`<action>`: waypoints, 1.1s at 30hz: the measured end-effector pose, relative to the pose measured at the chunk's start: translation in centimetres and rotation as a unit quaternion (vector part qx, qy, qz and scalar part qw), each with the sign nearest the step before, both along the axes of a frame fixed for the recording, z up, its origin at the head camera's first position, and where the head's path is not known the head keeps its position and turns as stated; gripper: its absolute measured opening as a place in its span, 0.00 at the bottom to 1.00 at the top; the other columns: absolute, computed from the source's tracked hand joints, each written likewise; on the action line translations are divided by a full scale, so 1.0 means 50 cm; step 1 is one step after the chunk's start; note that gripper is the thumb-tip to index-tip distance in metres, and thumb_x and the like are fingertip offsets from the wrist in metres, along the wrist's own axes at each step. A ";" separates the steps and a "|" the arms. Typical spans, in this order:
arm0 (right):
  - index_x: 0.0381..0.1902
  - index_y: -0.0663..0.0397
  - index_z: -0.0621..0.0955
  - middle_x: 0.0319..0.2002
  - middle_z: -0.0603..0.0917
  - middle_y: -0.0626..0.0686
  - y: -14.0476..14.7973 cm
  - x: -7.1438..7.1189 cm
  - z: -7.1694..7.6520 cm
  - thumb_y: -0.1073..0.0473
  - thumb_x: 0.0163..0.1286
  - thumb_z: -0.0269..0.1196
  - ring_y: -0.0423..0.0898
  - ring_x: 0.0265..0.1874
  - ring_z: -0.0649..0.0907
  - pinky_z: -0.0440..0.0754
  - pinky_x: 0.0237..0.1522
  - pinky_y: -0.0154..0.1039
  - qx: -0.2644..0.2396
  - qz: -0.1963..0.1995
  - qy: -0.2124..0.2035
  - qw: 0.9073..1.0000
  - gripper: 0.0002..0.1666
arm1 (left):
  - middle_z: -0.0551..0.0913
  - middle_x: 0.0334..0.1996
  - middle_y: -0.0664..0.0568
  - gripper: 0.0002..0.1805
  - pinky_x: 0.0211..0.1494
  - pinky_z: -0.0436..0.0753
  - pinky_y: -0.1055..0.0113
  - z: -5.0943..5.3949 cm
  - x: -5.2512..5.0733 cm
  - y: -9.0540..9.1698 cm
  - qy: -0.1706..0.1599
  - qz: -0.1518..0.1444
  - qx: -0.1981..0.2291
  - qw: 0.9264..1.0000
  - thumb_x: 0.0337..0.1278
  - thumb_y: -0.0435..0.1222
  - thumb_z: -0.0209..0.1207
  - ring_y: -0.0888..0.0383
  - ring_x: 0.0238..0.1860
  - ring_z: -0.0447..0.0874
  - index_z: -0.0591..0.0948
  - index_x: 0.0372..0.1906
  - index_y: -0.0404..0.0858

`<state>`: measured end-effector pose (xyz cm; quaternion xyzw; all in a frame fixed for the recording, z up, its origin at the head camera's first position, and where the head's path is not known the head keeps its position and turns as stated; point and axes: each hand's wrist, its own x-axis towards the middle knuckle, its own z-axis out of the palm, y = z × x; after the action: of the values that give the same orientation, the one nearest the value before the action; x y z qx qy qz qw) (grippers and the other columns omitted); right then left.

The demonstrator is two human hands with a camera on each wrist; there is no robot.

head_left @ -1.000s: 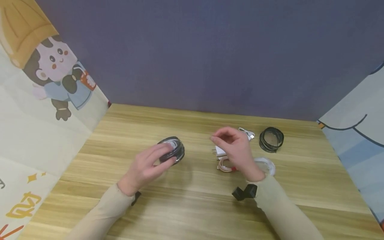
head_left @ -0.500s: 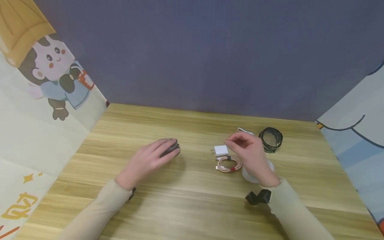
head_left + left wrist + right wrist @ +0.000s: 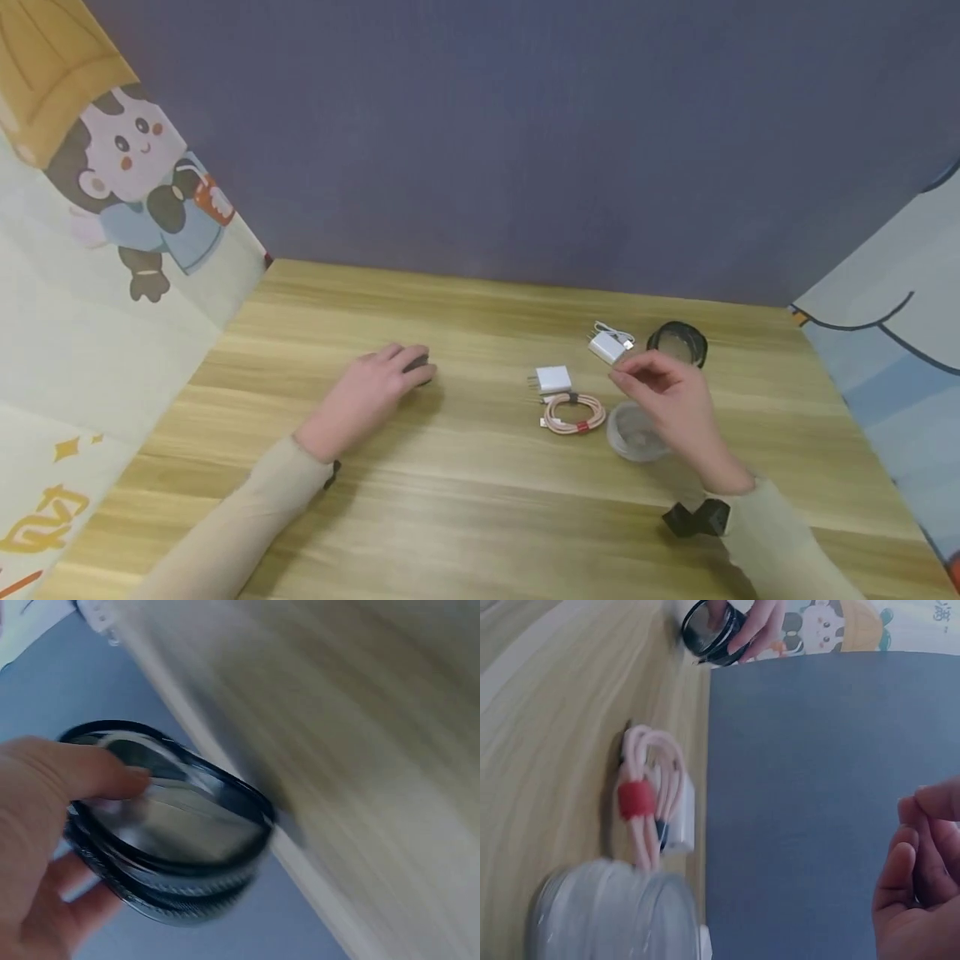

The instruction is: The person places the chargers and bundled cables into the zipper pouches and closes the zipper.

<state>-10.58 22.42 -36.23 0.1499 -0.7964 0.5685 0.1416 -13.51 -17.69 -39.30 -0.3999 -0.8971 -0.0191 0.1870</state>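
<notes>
In the head view my left hand (image 3: 363, 400) grips a small round clear case with black trim (image 3: 417, 363), mostly hidden under the fingers. The left wrist view shows the thumb over the see-through top of the case (image 3: 180, 817) and fingers around its black side, tilted above the table. Toward the right, my right hand (image 3: 675, 408) hovers with loosely curled fingers, thumb touching a fingertip, and nothing visible held. Closest to it are a white-rimmed clear round case (image 3: 633, 432) and another black-trimmed round case (image 3: 678, 337), partly covered by the hand.
A white plug charger (image 3: 553, 380) lies beside a coiled pink cable with a red band (image 3: 573, 414). Behind them rests a second white charger (image 3: 609, 347) with a white cable (image 3: 615, 332). A dark blue panel (image 3: 487, 150) rises at the table's back edge.
My right hand has moved right and toward me, uncovering the chargers, pink cable and white-rimmed case. My left hand has shifted slightly left with its black-trimmed case, which is now more hidden.
</notes>
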 end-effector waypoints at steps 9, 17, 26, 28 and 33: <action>0.37 0.63 0.84 0.33 0.86 0.47 0.064 0.017 -0.009 0.73 0.63 0.67 0.36 0.34 0.82 0.79 0.36 0.24 0.100 -0.030 -0.012 0.995 0.06 | 0.83 0.53 0.44 0.29 0.54 0.84 0.53 0.013 0.002 0.012 -0.118 0.036 0.041 0.991 0.45 0.29 0.75 0.47 0.53 0.82 0.82 0.58 0.39; 0.37 0.58 0.85 0.33 0.86 0.45 0.110 0.017 -0.019 0.70 0.63 0.69 0.34 0.33 0.80 0.78 0.35 0.23 0.169 -0.057 -0.030 0.984 0.06 | 0.83 0.52 0.45 0.29 0.56 0.82 0.57 0.020 0.004 0.012 -0.152 -0.007 0.045 0.987 0.41 0.25 0.75 0.48 0.52 0.82 0.83 0.55 0.36; 0.37 0.55 0.84 0.34 0.86 0.49 0.130 0.016 -0.023 0.64 0.67 0.67 0.34 0.33 0.80 0.78 0.35 0.25 0.219 -0.063 -0.071 0.971 0.02 | 0.82 0.53 0.43 0.25 0.58 0.81 0.56 0.003 0.005 0.003 -0.130 -0.018 0.048 0.990 0.47 0.21 0.70 0.47 0.54 0.81 0.83 0.54 0.37; 0.37 0.55 0.84 0.34 0.86 0.49 0.132 0.015 -0.028 0.63 0.67 0.67 0.34 0.33 0.80 0.78 0.35 0.25 0.225 -0.065 -0.071 0.970 0.02 | 0.82 0.53 0.42 0.25 0.59 0.81 0.56 0.000 0.003 0.001 -0.127 -0.013 0.053 0.990 0.49 0.20 0.68 0.47 0.55 0.81 0.83 0.55 0.36; 0.38 0.54 0.84 0.34 0.86 0.49 0.135 0.013 -0.033 0.62 0.68 0.67 0.34 0.34 0.79 0.77 0.35 0.24 0.233 -0.062 -0.067 0.968 0.02 | 0.81 0.56 0.42 0.26 0.61 0.79 0.55 -0.003 0.000 -0.002 -0.129 0.001 0.045 0.991 0.49 0.24 0.71 0.46 0.57 0.79 0.82 0.57 0.37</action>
<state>-9.93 29.16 -37.89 0.0903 -0.9225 0.3658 0.0837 -13.53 -17.80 -39.47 -0.3845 -0.9123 -0.1108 0.0871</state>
